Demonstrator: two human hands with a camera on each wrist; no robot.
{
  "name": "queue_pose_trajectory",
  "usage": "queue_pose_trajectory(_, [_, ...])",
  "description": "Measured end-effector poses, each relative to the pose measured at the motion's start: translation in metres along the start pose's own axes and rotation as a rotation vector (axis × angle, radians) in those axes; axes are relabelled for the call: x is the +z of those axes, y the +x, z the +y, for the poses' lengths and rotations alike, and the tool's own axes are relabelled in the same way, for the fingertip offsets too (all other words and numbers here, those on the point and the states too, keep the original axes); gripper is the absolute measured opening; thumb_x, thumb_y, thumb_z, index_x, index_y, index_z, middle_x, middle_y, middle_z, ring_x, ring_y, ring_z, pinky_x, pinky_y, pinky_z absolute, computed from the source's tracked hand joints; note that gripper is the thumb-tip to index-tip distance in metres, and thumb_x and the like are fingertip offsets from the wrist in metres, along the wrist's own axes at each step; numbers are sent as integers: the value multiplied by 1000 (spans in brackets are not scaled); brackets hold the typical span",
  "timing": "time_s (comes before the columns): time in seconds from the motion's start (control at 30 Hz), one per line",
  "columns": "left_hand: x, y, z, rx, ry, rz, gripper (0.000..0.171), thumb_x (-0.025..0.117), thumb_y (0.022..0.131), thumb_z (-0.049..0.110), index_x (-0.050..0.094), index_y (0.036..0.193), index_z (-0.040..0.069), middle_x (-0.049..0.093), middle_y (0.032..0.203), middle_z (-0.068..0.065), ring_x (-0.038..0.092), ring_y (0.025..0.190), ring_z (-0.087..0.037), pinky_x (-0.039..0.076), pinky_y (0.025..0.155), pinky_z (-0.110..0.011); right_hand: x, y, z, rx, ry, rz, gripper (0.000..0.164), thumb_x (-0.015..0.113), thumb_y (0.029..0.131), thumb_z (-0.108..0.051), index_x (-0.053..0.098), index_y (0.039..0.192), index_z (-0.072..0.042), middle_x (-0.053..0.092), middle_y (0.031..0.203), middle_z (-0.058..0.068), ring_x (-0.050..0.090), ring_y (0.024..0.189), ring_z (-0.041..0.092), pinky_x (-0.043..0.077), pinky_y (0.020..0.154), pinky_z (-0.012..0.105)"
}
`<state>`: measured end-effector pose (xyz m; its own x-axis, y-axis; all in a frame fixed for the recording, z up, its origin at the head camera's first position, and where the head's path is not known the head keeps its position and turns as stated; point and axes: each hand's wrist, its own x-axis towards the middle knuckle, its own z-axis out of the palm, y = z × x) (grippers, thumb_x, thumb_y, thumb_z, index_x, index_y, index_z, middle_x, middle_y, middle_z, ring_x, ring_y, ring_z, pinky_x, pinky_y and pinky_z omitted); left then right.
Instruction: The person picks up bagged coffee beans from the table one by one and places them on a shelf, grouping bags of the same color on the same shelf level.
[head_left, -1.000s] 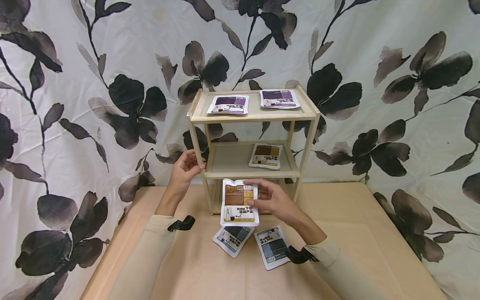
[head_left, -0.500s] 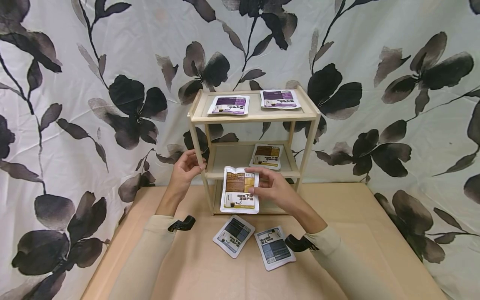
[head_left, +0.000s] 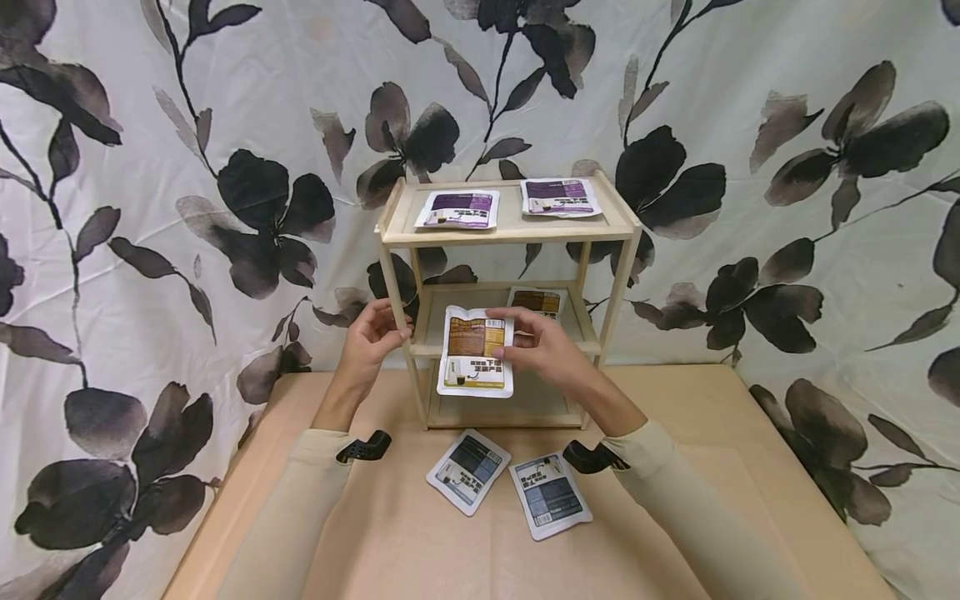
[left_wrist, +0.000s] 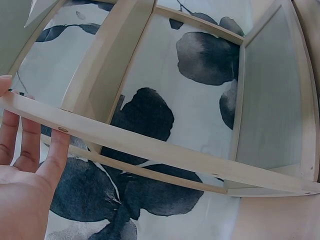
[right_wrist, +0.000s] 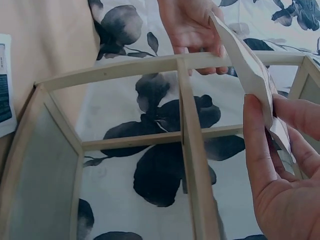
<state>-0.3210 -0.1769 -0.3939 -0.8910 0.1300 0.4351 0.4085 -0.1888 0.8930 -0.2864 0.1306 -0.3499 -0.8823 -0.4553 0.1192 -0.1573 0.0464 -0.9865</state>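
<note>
My right hand pinches a white pouch with a brown and yellow label by its right edge. The pouch is raised in front of the middle tier of a small wooden shelf. In the right wrist view the pouch appears nearly edge-on between thumb and fingers. With thumb and fingers, my left hand grips the shelf's front left post, level with the middle tier. The left wrist view shows its fingers around that post. A second brown-labelled pouch lies on the middle tier, partly hidden by my right hand.
Two purple-labelled pouches lie on the top tier. On the table, in front of the shelf, are two dark blue-labelled pouches, one at left and one at right. A floral cloth hangs behind.
My right hand has lifted the brown-labelled pouch from over the table up to the middle tier's front edge, uncovering the left blue-labelled pouch. My left hand stays on the post.
</note>
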Motion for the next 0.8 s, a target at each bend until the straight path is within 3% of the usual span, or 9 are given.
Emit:
queue_pose_trajectory(0.17, [0, -1, 1, 6, -2, 4, 41, 63, 89, -14, 62, 119, 15, 64, 105, -8, 64, 96, -17, 61, 83, -28, -4, 9, -4, -3, -20, 19, 58, 71, 93, -2, 51, 146, -11, 64, 123, 23, 71, 99, 27, 63, 77, 37])
queue_pose_trajectory(0.33, [0, 1, 1, 10, 22, 13, 38, 64, 89, -14, 58, 123, 2, 62, 107, -16, 63, 95, -17, 60, 81, -28, -6, 19, -7, 4, -48, 24, 56, 72, 94, -6, 52, 146, -13, 66, 122, 21, 70, 100, 25, 63, 80, 35])
queue_pose_trajectory(0.43, [0, 1, 1, 7, 30, 16, 38, 64, 89, -13, 60, 122, 5, 63, 107, -14, 63, 95, -17, 60, 80, -27, -8, 24, -8, 2, -73, 21, 56, 72, 94, -9, 53, 146, -14, 65, 122, 20, 69, 100, 25, 62, 80, 33])
queue_pose_trajectory(0.57, [0, 2, 1, -1, 36, 14, 42, 65, 90, -12, 63, 118, 19, 64, 105, -6, 63, 95, -16, 59, 80, -25, -11, 32, -9, -2, -120, 33, 55, 74, 94, -13, 54, 145, -18, 65, 121, 15, 68, 100, 24, 62, 81, 34])
queue_pose_trajectory(0.7, [0, 1, 0, -3, 44, 13, 42, 64, 90, -12, 63, 118, 19, 65, 104, -4, 63, 96, -16, 58, 80, -23, -12, 40, -10, 7, -188, 53, 56, 76, 92, -19, 56, 144, -24, 65, 113, 15, 67, 96, 25, 61, 83, 43])
queue_pose_trajectory(0.8, [1, 1, 0, -7, 44, 14, 42, 64, 90, -11, 63, 118, 20, 65, 104, -4, 63, 96, -16, 58, 79, -23, -13, 47, -11, 14, -215, 54, 57, 78, 91, -20, 56, 144, -25, 63, 118, 17, 67, 97, 28, 61, 86, 43])
